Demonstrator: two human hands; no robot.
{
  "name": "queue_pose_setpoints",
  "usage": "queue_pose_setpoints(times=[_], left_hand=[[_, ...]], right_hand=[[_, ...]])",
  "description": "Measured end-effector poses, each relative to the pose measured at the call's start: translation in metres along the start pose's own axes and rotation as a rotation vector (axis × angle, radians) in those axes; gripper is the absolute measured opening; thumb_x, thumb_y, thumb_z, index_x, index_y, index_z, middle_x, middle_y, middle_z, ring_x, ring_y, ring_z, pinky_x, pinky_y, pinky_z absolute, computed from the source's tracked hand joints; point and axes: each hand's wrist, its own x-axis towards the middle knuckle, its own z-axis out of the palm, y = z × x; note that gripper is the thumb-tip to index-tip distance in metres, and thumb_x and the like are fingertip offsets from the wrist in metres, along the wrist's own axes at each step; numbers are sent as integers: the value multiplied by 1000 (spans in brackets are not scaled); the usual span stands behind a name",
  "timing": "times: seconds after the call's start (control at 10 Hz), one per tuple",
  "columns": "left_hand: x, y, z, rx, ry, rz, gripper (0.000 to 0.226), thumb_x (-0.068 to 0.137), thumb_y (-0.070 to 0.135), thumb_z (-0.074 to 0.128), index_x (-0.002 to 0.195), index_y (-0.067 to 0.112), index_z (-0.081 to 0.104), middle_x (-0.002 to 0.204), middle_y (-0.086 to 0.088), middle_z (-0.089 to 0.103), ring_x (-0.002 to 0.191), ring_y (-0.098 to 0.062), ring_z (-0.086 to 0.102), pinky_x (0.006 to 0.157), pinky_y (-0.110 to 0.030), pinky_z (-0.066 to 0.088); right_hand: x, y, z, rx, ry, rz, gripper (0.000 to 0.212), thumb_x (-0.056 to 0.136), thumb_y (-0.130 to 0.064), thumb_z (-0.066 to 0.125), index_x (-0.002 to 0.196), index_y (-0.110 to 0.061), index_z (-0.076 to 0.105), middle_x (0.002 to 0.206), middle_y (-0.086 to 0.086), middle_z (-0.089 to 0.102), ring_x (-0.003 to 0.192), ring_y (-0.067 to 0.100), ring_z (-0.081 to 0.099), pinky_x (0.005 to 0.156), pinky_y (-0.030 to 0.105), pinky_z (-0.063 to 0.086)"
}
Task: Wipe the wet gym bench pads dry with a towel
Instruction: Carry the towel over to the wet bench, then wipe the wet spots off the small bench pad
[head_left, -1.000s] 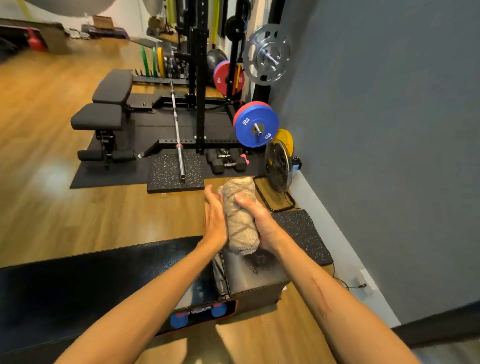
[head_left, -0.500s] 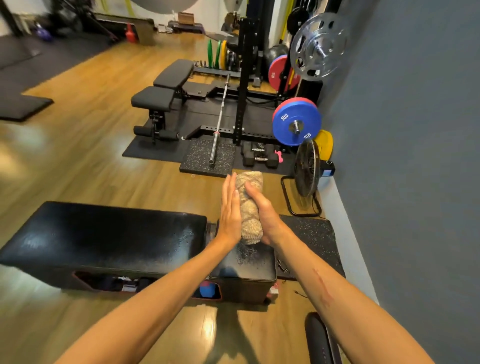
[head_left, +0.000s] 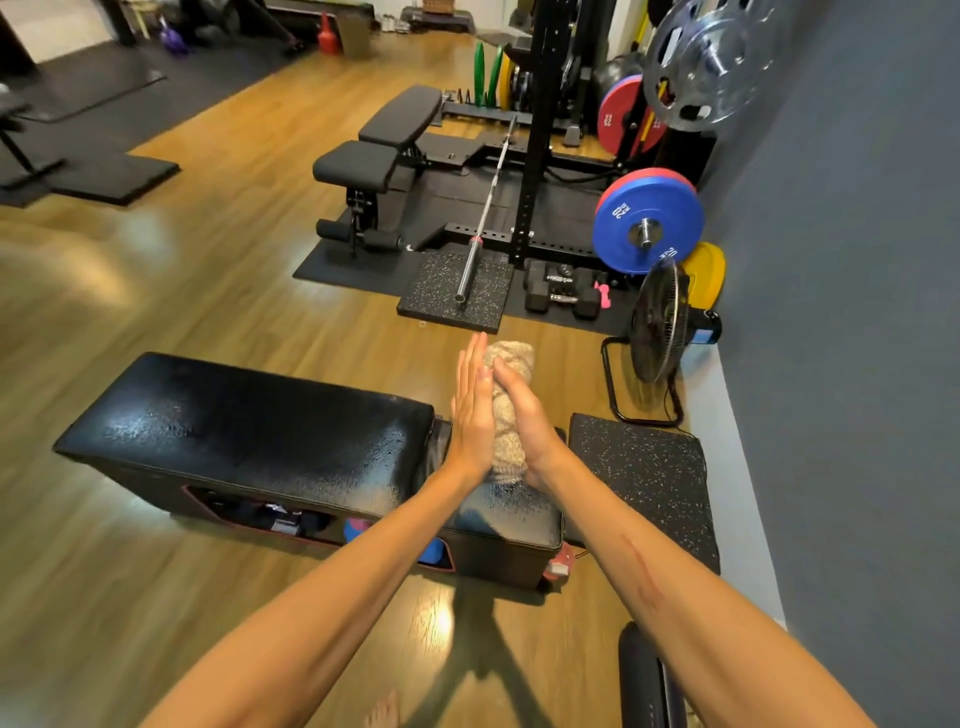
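A rolled beige towel (head_left: 510, 415) stands upright between my two hands above the bench. My left hand (head_left: 471, 410) is flat against its left side, fingers straight. My right hand (head_left: 524, 421) wraps around its right side. Under them lies a low black bench with two pads: a long pad (head_left: 249, 426) to the left, glistening with water drops, and a short pad (head_left: 514, 512) beneath my wrists, also wet. A narrow gap separates the two pads.
A speckled rubber block (head_left: 644, 467) sits right of the bench beside a black floor fan (head_left: 660, 332). Beyond are a barbell (head_left: 483, 218), dumbbells (head_left: 561, 293), a power rack, a blue plate (head_left: 649, 228) and another bench (head_left: 384, 145). The grey wall runs along the right.
The view has pulled back and swung left, so the whole long pad now shows. My hands still press the towel between them, the left fingers a little straighter.
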Motion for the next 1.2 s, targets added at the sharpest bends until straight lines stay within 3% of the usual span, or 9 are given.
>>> queue_pose_setpoints(times=[0.1,0.3,0.5,0.6,0.7,0.8,0.9,1.1,1.2], left_hand=[[10,-6,1,57,-11,-48,60,97,51,14,151,26,22,160,9,19,147,-5,8,122,-43,7],[22,-40,-4,272,-46,-67,57,100,42,20,141,14,46,147,-2,45,136,-7,37,117,-37,26],[16,-131,-42,412,-197,-182,65,95,51,18,131,13,57,133,-2,58,124,-12,50,108,-29,35],[4,-203,-39,482,-181,-236,59,97,43,18,122,8,59,123,-8,61,117,-22,53,99,-33,37],[-20,-288,-27,490,-151,-286,42,106,25,26,119,1,56,122,-15,58,116,-25,51,97,-22,30],[-29,-370,-18,539,-24,-222,40,105,20,28,124,-2,55,127,-19,57,120,-29,51,100,-23,30],[-9,-430,-5,579,-2,-172,45,103,25,27,130,2,54,131,-16,57,123,-29,52,102,-30,35],[24,-517,12,750,-114,95,69,98,38,7,141,-4,41,145,-21,43,138,-34,39,114,-45,29],[22,-513,14,543,-9,64,54,104,33,18,144,5,39,152,-10,37,142,-20,31,117,-30,19]], right_hand=[[14,14,-12,70,-13,-9,87,80,-66,62,148,-16,42,152,2,45,141,16,40,117,34,32],[35,51,-43,165,161,64,55,94,-51,52,131,-10,60,125,18,67,121,32,61,112,53,38],[55,108,-116,-268,285,35,74,79,-67,54,138,-21,51,123,8,66,107,19,67,91,35,53],[81,172,-158,-895,239,-105,68,85,-71,48,142,-36,37,132,7,54,115,22,57,98,46,47],[113,266,-184,-1491,76,-44,83,85,-75,30,155,-35,11,151,9,33,134,31,37,113,58,25],[139,361,-198,-1756,-69,27,93,78,-83,1,157,-35,3,162,12,19,147,36,18,116,64,9],[151,411,-207,-1813,5,-137,84,83,-77,25,156,-35,19,159,15,28,144,44,26,111,69,19],[157,431,-215,-1837,156,-418,85,84,-79,30,155,-31,26,165,3,19,149,36,22,111,64,23],[157,431,-214,-1828,128,-374,93,79,-83,23,157,-33,16,167,-3,7,151,32,14,116,61,18]])
